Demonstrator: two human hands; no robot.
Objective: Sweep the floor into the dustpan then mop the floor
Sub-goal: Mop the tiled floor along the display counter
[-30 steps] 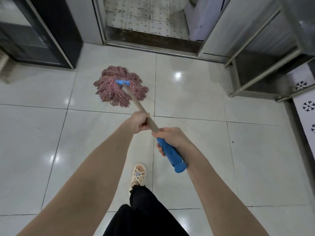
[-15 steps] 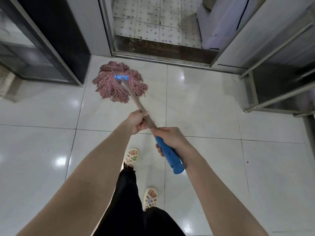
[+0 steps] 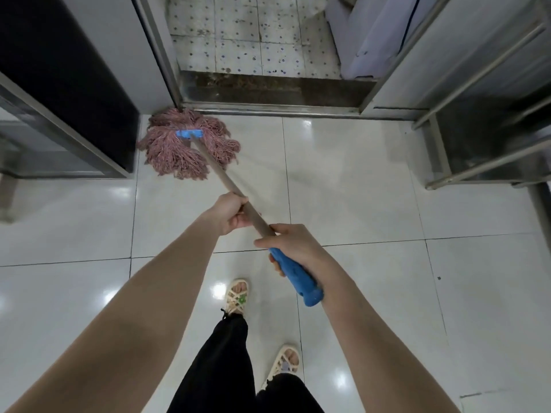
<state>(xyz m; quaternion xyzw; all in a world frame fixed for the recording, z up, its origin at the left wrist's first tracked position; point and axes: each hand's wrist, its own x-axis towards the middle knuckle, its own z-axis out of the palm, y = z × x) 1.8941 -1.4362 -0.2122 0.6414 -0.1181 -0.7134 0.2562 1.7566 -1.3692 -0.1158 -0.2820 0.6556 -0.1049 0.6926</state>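
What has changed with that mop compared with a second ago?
The mop head has been pushed forward, away from the person, into the corner where the door threshold meets the dark cabinet. The person has stepped forward after it. Nothing was picked up or let go: the left hand still grips the wooden shaft and the right hand the blue grip.

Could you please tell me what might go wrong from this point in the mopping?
1. The mop head lies against the metal door sill, with grime just beyond it; its strands could snag there or drag dirt back onto the tiles.
2. The glossy tiles look wet-streaked, and the person wears open sandals, so a slip seems possible.
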